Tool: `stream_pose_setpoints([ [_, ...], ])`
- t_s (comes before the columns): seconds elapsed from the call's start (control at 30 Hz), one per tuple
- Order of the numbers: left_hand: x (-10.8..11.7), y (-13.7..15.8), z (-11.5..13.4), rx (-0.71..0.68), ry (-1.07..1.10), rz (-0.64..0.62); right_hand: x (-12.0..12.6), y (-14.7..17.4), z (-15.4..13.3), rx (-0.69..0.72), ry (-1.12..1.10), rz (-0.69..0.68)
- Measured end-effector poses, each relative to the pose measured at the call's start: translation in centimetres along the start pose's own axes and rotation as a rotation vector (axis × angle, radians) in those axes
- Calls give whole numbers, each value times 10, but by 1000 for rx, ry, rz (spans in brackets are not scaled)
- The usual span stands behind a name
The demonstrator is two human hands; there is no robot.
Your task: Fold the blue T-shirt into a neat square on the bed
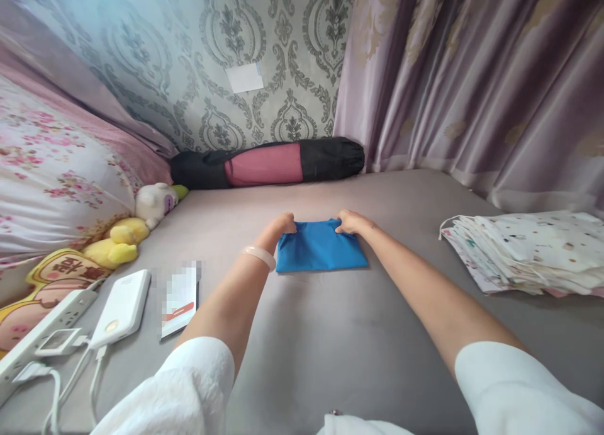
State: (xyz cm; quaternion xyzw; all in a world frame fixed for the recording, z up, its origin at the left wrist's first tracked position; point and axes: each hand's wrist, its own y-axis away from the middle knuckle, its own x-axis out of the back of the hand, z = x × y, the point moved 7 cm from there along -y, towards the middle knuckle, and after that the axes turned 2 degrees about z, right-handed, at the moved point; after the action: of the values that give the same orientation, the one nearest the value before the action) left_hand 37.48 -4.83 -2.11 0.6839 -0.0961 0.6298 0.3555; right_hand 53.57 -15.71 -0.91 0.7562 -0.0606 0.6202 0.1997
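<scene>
A blue piece of cloth (321, 249), folded into a rough rectangle, lies on the grey sheet in front of me. My left hand (284, 223) grips its far left corner with the fingers closed. At the far right corner, my right hand (348, 222) pinches the fabric between thumb and fingers. The far edge between both hands looks slightly lifted and creased, while the near edge rests on the sheet. What lies inside or under the folds is hidden.
Stacked patterned cloth bags (528, 252) lie at right. Leftward are a phone (182, 303), a white power bank (120, 309), a power strip (47, 334) with cables, and plush toys (123, 241). A long black and pink roll bag (267, 163) lies against the wall.
</scene>
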Motion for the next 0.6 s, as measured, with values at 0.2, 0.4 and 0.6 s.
stream_pose_setpoints([
  [0.2,13,27,-6,-58,92,74,12,9,9,69,-71,26],
  [0.4,49,51,-13,-174,190,72,38,17,13,188,-184,6],
  [0.6,99,67,-22,-273,367,187,89,39,16,260,-302,116],
])
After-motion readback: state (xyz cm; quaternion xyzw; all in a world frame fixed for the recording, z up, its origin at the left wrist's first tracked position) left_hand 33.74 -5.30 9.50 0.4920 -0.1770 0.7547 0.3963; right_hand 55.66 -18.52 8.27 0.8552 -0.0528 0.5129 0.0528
